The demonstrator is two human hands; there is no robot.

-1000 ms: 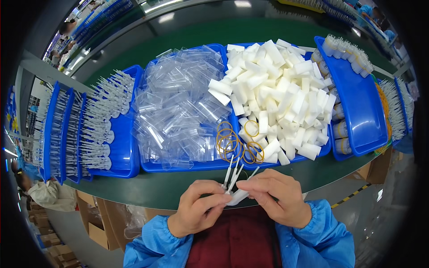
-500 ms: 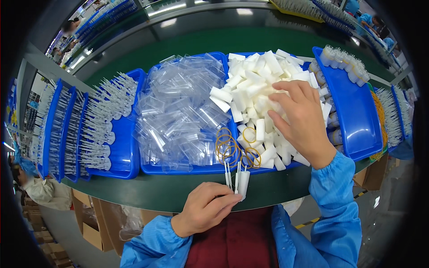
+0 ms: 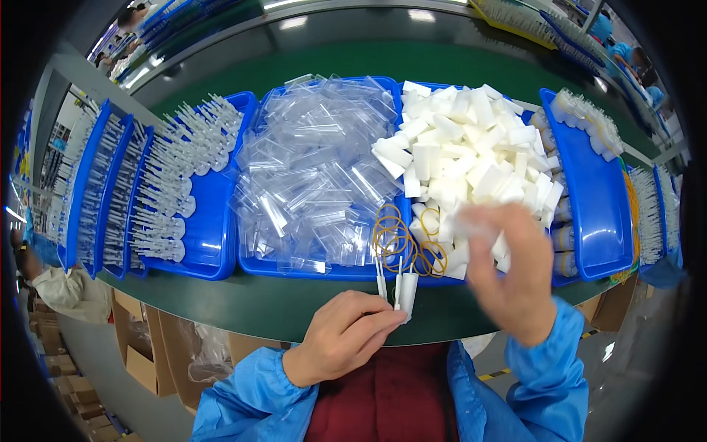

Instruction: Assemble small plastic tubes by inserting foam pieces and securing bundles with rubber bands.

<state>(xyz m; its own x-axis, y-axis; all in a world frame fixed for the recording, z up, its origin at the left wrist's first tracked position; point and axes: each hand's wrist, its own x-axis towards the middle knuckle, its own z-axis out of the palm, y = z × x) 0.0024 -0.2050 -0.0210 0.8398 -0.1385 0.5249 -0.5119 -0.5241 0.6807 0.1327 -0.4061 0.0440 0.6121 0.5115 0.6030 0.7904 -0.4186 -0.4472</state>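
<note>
At the table's near edge, my left hand (image 3: 346, 335) is closed, pinching a small assembly of slim white parts (image 3: 398, 283) with thin pins pointing up. A wider white piece (image 3: 409, 298) stands at the right of that bunch. My right hand (image 3: 515, 276) is smeared by motion in front of the pile of white foam blocks (image 3: 471, 147). Its thumb and fingers come together on a pale, blurred piece that looks like one of these foam blocks. Several yellow rubber bands (image 3: 394, 236) lie over the tray edges, just beyond my left fingertips.
A blue tray (image 3: 324, 272) holds clear plastic sleeves (image 3: 317, 177). To the left, blue trays (image 3: 210, 247) carry white pronged parts (image 3: 166, 195). A tilted blue tray (image 3: 600, 236) with capped white parts (image 3: 585, 121) stands right. Cardboard boxes (image 3: 151, 361) sit below left.
My right hand has come off the foam pile toward me, with a pale piece at its fingertips. My left hand keeps its hold. The whole view has shifted slightly.
</note>
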